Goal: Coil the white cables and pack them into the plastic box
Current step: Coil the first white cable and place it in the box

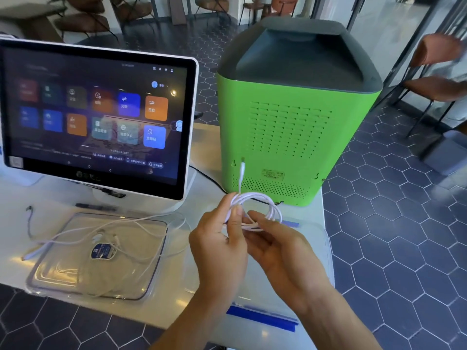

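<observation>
Pinching a coiled white cable (255, 210) between thumb and fingers, the left hand (222, 246) is holding the loops above the table (177, 311); the right hand (278, 251) is curling its fingers under the coil's lower strands, gripping them; one plug end is sticking up in front of the green machine (290, 137); a second white cable (101, 238) is lying loose across the clear plastic box (45, 279), left of both hands, below the touchscreen (96, 114).

White cable coil (255, 210) before a green, grey-topped appliance (285, 137).
Floor (404, 248): dark blue hexagonal tiles; table (177, 248): white; screen (96, 114): coloured tiles.
</observation>
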